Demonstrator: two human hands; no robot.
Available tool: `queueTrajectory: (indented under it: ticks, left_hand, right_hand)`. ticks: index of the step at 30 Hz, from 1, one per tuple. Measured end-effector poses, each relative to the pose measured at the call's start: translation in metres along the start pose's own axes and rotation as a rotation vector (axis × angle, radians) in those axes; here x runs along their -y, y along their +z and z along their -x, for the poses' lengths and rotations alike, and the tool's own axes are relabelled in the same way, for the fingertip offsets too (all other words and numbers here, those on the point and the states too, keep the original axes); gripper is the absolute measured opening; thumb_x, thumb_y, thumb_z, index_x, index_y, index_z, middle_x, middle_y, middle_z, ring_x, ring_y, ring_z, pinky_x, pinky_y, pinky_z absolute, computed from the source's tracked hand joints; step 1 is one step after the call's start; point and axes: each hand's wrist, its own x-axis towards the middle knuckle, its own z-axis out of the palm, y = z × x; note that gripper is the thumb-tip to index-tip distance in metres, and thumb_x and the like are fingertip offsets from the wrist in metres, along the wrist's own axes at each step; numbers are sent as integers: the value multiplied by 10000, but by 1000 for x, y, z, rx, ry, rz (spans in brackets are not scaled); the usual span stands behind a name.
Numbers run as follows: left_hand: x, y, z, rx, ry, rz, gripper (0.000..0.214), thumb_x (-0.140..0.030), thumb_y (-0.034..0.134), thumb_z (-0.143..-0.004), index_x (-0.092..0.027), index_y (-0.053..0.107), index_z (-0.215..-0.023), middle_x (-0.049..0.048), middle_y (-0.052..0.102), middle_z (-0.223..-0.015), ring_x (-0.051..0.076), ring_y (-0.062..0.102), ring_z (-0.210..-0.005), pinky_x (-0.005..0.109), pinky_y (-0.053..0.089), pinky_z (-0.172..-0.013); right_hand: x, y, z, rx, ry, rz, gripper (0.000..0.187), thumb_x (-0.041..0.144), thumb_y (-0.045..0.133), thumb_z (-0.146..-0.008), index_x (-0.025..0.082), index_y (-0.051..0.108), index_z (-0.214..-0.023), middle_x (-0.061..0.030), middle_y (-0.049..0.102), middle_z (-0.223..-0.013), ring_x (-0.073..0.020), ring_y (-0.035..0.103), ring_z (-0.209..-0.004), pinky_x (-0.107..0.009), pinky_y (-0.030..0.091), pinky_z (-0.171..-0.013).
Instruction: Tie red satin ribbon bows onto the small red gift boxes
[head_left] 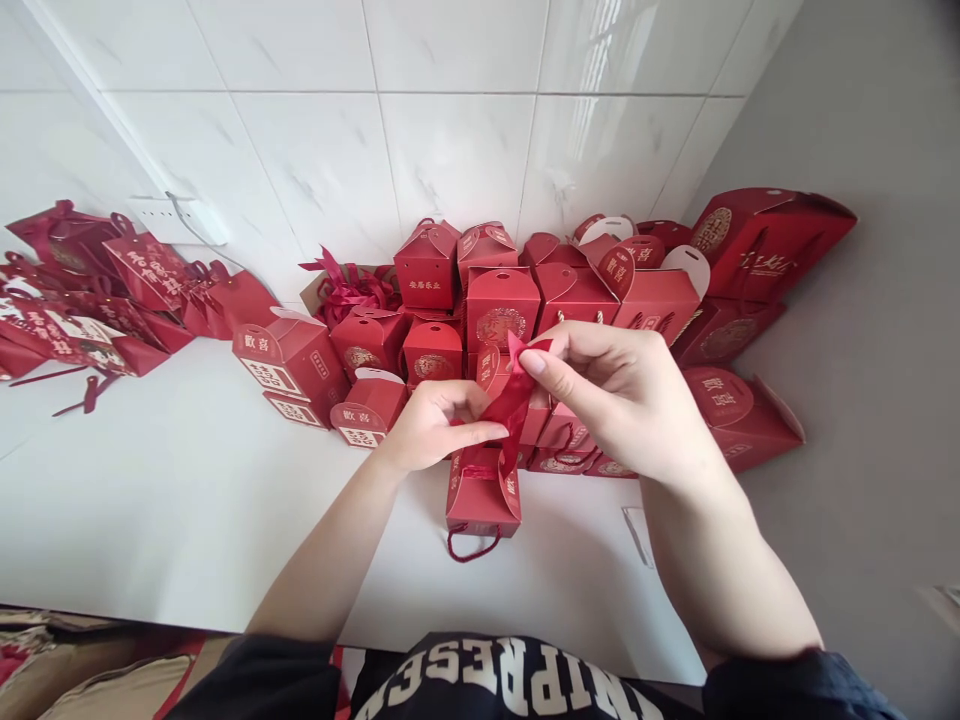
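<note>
I see one small red box (482, 495) standing upright on the white surface (187, 500), and I place everything else from it. Just above the box my left hand (435, 425) has its grip pinched on a red ribbon (512, 405), thumb and fingers pressed together on the lower stretch. Up and to the right of the box my right hand (622, 395) pinches the ribbon's upper end between thumb and forefinger, the other fingers curled. So I count two hands, one ribbon and one box in work; the ribbon runs down to the box's top. One red cord loop (471, 548) hangs at the box's near side. Behind the box a crowd of folded red boxes (501, 305) stands against the wall, too many and too overlapped to count exactly. Far left of the box lies a heap of flat red bags (97, 300).
</note>
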Motion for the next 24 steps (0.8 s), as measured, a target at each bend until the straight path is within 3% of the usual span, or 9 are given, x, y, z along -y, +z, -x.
queueTrajectory:
  ticks: [4, 11, 15, 21, 24]
  left_hand:
    - [4, 0, 6, -34, -47, 92, 219, -337, 801, -742, -138, 711, -736, 59, 713, -697, 155, 653, -627, 253, 520, -580]
    - [-38, 8, 0, -134, 73, 104, 198, -338, 700, -855, -159, 689, -770, 36, 706, -676, 138, 653, -597, 259, 553, -600]
    - [-53, 17, -6, -245, 152, 1, 167, -334, 713, -844, -178, 679, -793, 17, 687, -714, 139, 651, -654, 259, 540, -617]
    - [-55, 27, -14, -362, 265, -10, 146, -294, 701, -858, -186, 670, -764, -2, 649, -705, 107, 601, -656, 234, 508, -624]
    - [-45, 21, -14, -314, 296, 33, 96, -261, 718, -842, -192, 653, -831, -4, 640, -757, 101, 597, -685, 221, 506, -648]
  right_hand:
    - [-4, 4, -1, -35, -10, -44, 389, 499, 633, -898, 180, 607, -676, 0, 619, -604, -126, 559, -558, -240, 422, -534]
    - [-5, 8, 2, -110, 9, -59, 337, 456, 641, -905, 176, 662, -719, -10, 657, -641, -133, 591, -592, -245, 457, -557]
    - [-4, 8, 3, -146, -21, -57, 280, 442, 661, -895, 192, 712, -779, -13, 666, -693, -144, 599, -647, -260, 465, -580]
    - [-6, 9, 2, -159, -76, -47, 224, 367, 666, -905, 197, 710, -766, -12, 658, -737, -137, 565, -676, -268, 446, -600]
    - [-6, 6, 3, -179, -83, -23, 234, 369, 656, -913, 192, 694, -764, -15, 647, -734, -141, 549, -687, -274, 439, -619]
